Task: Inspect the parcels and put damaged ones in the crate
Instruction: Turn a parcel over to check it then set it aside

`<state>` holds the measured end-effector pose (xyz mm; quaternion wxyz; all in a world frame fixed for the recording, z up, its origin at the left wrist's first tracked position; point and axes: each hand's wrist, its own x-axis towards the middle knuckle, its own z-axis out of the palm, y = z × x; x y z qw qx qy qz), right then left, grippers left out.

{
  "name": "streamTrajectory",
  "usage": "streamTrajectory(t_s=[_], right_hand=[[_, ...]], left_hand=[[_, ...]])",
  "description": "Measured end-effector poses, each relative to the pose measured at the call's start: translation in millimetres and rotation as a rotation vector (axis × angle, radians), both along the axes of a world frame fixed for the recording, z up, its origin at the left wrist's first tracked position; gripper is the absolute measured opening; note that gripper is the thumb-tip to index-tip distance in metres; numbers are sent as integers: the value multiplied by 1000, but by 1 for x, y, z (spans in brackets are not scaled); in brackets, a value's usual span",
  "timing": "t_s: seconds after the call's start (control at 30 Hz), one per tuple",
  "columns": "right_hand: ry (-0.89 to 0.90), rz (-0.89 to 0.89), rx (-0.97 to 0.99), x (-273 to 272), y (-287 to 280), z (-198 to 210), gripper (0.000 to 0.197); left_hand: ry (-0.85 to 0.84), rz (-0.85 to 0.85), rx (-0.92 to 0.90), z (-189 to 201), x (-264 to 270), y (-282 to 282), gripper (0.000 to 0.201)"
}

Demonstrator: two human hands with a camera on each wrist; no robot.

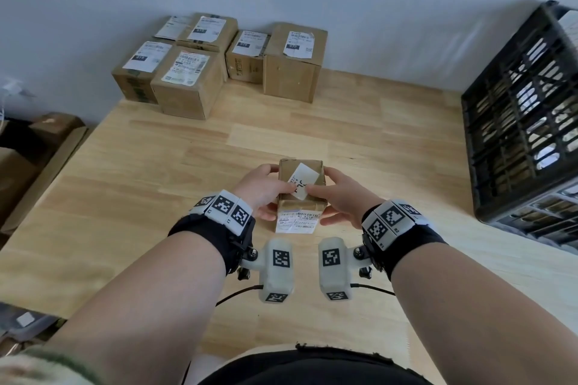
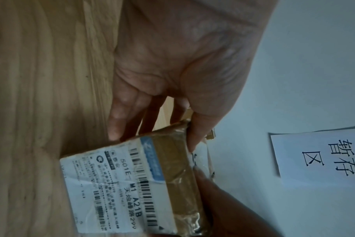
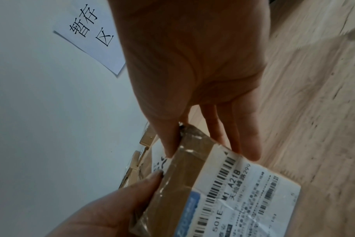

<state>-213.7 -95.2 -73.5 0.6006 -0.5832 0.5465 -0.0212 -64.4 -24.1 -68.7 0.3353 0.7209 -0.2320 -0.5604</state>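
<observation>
Here | parcel (image 1: 301, 194) long axis runs away, seemingly tilted | left hand (image 1: 262, 189), right hand (image 1: 339, 197) grip closed round it

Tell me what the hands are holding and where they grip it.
A small parcel, held between both hands: left hand on its left side, right hand on its right side, thumbs on top.

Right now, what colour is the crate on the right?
Black, with a lattice wall; the head view shows it best.
</observation>
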Motion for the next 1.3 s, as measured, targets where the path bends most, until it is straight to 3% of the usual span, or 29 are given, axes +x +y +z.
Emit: streamTrajectory(t_s=[0.23,0.43,0.6,0.8,1.3], right_hand=[[-99,-59,47,-4,2,3,60],[-211,-167,84,-8,0,10,40],[-143,-209,35,-12,3,2,17],[-5,-137,78,-17,17,-21,43],[101,-40,29,-10,17,-29,54]], left_hand=[[53,-5,-42,7,-1,6,47],[174,50,-113,15,-1,4,34],[101,92,-95,2,-6,5,12],[106,22,8,-25,-10,17,12],[-24,-48,90,-44,-11,10,17]])
